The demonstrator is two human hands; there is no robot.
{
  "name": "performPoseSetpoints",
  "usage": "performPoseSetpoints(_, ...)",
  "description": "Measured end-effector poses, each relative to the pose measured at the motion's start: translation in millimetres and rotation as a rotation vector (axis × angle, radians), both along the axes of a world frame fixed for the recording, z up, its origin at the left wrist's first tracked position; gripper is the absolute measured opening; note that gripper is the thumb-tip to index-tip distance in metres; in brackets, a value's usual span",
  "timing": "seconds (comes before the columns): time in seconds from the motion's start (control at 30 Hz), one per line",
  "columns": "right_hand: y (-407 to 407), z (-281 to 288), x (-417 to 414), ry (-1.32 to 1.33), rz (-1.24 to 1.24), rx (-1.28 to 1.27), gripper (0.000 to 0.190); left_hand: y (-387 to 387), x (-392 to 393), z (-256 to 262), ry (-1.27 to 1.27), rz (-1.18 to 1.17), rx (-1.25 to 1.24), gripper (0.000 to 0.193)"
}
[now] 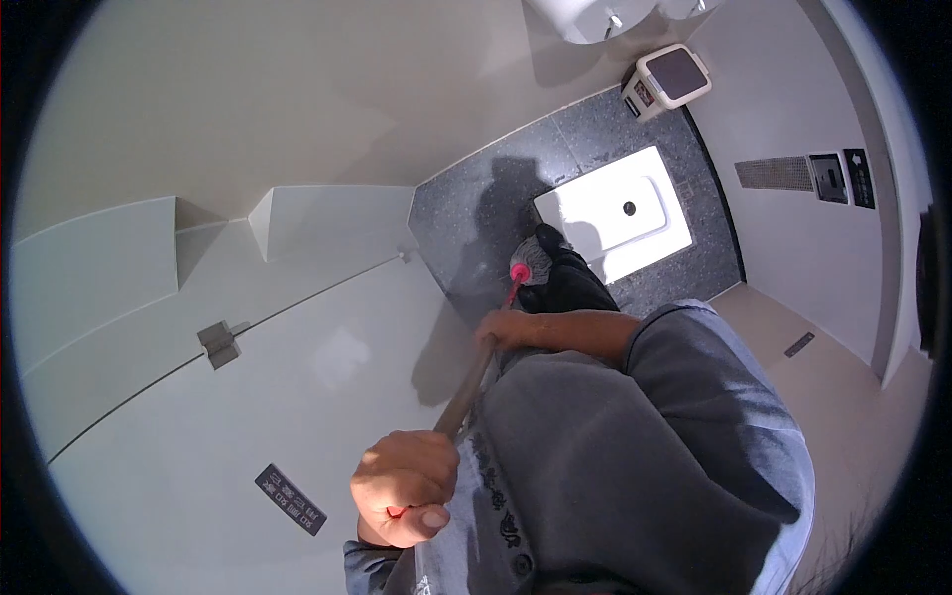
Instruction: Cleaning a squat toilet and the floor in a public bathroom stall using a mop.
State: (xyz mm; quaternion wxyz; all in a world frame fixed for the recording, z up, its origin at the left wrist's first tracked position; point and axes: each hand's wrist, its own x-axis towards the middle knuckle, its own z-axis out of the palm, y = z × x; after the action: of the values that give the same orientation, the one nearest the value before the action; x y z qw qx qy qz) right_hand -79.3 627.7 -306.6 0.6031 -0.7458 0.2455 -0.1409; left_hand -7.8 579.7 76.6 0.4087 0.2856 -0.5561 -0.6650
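My left hand point(405, 487) is closed around the top end of a mop's wooden handle point(465, 394), near the bottom of the view. Lower on the same handle, my right hand point(506, 329) grips it just above its red part. The mop head point(531, 262), grey strings under a pink-red collar, rests on the dark speckled floor beside my black shoes. Just beyond the shoes lies a white rectangular basin point(595, 219) set in the floor, with a dark round drain hole. My legs and torso hide part of the floor.
A lidded cream bin point(662, 85) stands in the far corner. White wall fixtures point(595, 18) with metal fittings are at the top. A pale partition with a metal hinge point(219, 344) and a dark sign point(291, 499) rises at left. A wall panel point(829, 178) is at right.
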Motion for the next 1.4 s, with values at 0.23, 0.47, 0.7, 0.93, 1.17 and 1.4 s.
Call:
performPoseSetpoints(0.23, 6.7, -0.1, 1.5, -0.123, -0.01, 0.046, 0.018, 13.1, 4.1, 1.4, -0.024, -0.036, -0.028, 0.039)
performPoseSetpoints(0.47, -15.8, 17.1, 41.4, 0.016, 0.077, -0.136, 0.017, 52.4, 34.8, 3.4, -0.211, 0.4, -0.196, 0.047)
performPoseSetpoints(0.7, -98.9, -24.3, 136.6, -0.014, 0.346, -0.314, 0.016, 39.6, 61.7, -36.8, -0.264, 0.529, -0.396, 0.016)
performPoseSetpoints(0.93, -164.5, 16.3, 135.1, 0.074, 0.16, -0.156, 0.02, -23.8, 94.1, -38.5, -0.288, 0.836, -0.405, 0.041)
performPoseSetpoints(1.17, -202.3, 9.8, 18.1, 0.078, -0.252, -0.23, 0.022, -75.6, 90.7, -52.8, -0.029, 0.581, -0.256, 0.037)
performPoseSetpoints(1.4, -188.9, -49.7, -153.1, 0.488, -0.45, -0.256, 0.009, -111.5, 27.7, -131.3, -0.159, 0.267, -0.045, 0.027)
